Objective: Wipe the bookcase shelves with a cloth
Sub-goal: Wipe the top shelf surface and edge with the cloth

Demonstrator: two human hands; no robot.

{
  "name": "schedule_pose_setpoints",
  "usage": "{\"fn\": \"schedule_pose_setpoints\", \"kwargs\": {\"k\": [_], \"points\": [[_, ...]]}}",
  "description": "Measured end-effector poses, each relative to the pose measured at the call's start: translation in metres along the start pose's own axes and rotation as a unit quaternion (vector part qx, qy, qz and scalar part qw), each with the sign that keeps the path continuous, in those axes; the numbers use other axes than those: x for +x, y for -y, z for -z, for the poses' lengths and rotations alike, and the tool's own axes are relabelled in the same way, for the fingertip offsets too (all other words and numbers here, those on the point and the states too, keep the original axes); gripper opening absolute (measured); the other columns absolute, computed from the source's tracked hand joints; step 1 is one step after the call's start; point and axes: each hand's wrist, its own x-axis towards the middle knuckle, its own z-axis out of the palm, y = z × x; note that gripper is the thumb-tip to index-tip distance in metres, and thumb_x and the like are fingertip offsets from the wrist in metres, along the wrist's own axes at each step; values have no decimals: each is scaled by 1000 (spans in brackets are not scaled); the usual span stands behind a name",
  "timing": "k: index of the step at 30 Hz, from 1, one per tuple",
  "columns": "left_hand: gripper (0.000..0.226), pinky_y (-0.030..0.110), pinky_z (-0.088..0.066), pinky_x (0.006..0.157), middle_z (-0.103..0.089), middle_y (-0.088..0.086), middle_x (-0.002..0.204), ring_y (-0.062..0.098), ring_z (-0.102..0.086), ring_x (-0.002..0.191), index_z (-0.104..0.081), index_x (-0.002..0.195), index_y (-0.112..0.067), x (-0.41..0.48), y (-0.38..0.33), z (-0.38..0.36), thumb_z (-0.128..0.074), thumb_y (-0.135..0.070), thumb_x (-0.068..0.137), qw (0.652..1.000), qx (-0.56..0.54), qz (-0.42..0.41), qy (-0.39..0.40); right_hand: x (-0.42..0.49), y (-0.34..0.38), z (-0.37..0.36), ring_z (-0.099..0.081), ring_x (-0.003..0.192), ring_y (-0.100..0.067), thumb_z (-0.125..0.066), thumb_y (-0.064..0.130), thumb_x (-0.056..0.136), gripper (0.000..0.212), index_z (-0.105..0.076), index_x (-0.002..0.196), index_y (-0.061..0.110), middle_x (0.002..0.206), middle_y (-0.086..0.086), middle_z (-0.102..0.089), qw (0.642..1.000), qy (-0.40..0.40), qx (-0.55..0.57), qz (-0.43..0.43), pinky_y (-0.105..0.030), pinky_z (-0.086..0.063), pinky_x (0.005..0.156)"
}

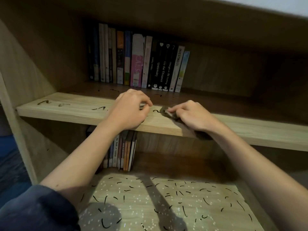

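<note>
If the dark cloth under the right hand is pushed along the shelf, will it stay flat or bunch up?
Probably floppy: the cloth seems to droop over the shelf edge. It looks thin and light, so it may bunch under the right hand unless pressed flat.

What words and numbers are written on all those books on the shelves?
"INVESTING101": white spine, upper shelf.
"Unbirthday": heart-topped black spine.
"Go the Distance": middle black spine.
"2": top of the last black spine, beside the white one; its title is too blurred.
The pink spine, the other spines and the lower-shelf books are too small or blurred to read.
</note>
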Motion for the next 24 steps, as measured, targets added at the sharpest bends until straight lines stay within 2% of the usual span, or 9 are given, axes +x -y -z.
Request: {"fn": "schedule_pose_setpoints", "kwargs": {"k": [4,6,9,12,14,17,19,23,24], "points": [[24,35,-30,107,-59,-8,121,10,-39,123,-67,105,-22,2,1,1,-48,-22,91,1000,-10,10,-3,-18,-16,20,-46,35,-8,-36,13,95,35,-67,101,29,64,0,-66,999,24,42,-11,-18,-35,35],[24,36,-30,107,-59,-7,122,11,-39,123,-67,105,-22,2,2,2,-47,-22,91,1000,-9,16,-1,-5,-24,27,-52,46,-12,-37,13,94,35,-70,95,25,77,-5,-71,999,18,19,-34,-19,-38,39],[24,38,-31,107,-59,-5,122,13,-40,123,-68,104,-22,1,0,1,-48,-21,91,1000,-9,20,3,8,-11,11,-54,54,-11,-37,15,95,35,-70,103,22,86,-5,-71,1000,8,-5,-7,-17,-39,44],[23,38,-31,107,-59,-6,121,12,-40,123,-68,103,-22,0,-1,0,-48,-22,90,1000,-9,24,6,-11,-6,5,-46,37,-9,-36,13,95,37,-67,105,30,68,-3,-66,999,14,35,29,-18,-35,36],[23,38,-31,107,-59,-7,121,12,-40,123,-67,103,-22,2,0,1,-48,-22,90,1000,-10,24,6,-16,-17,14,-45,35,-12,-36,13,95,38,-69,102,30,65,-6,-66,997,17,69,11,-19,-33,35],[24,39,-32,106,-59,-5,121,13,-40,122,-66,106,-22,2,1,1,-48,-22,91,1000,-10,28,8,6,-23,13,-49,49,-11,-36,16,96,36,-68,111,23,77,-2,-68,1000,-5,24,-19,-20,-35,42],[24,38,-33,105,-59,-5,121,12,-41,122,-65,108,-22,1,2,0,-48,-22,91,999,-18,37,3,12,-13,1,-53,56,-11,-35,17,97,36,-65,116,22,91,-4,-68,1000,0,-21,13,-19,-37,46],[26,26,-31,98,-59,-5,119,10,-42,118,-64,111,-21,2,2,1,-45,-19,93,997,-47,49,-33,8,-11,8,-46,40,-2,-37,14,96,34,-67,110,23,68,4,-64,999,34,17,28,-13,-33,38],[27,24,-30,96,-59,-5,119,9,-42,118,-64,112,-20,2,2,1,-44,-18,94,996,-54,53,-42,16,-11,10,-47,41,-1,-37,15,96,34,-67,111,22,70,4,-66,999,34,-1,21,-12,-33,38]]}}
